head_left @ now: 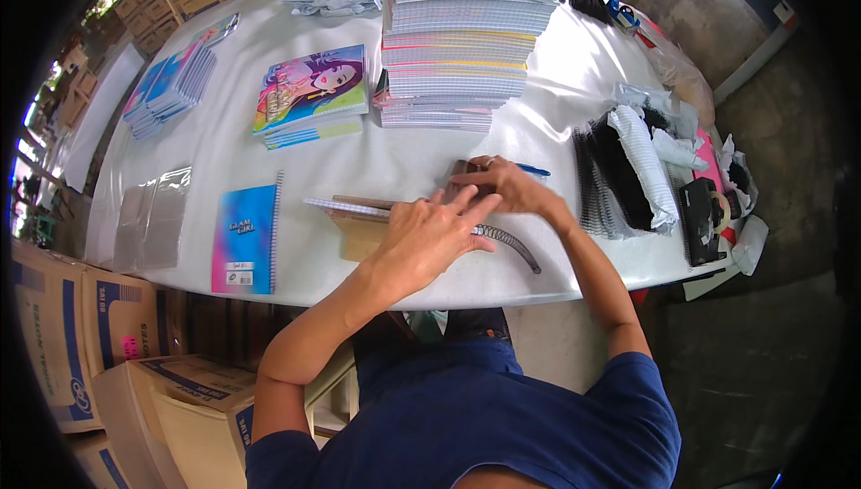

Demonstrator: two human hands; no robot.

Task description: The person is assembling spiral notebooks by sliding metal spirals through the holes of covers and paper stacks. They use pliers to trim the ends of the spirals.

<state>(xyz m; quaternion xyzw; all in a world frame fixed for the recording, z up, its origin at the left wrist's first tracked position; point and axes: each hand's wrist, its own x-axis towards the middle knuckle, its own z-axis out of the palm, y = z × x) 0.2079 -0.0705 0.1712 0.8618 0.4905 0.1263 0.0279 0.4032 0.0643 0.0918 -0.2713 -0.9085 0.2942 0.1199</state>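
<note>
a black spiral binding coil (508, 244) lies near the front edge of the white tabletop (395, 162), curving out just right of an unbound pad with a brown backing board (360, 223). the left hand (429, 236) rests flat on that pad with fingers spread, holding nothing, while the right hand (502, 186), just behind the coil, pinches the pad's far corner. left of the pad lies a blue spiral notebook (246, 239); behind it rises a tall stack of notebooks (462, 36).

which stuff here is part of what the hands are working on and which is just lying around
In hand: left hand and right hand on the unbound notebook; spiral wire coil beside them.

Lying about: tall notebook stack, blue bound notebook, clear plastic sleeves, bundle of black coils.
</note>
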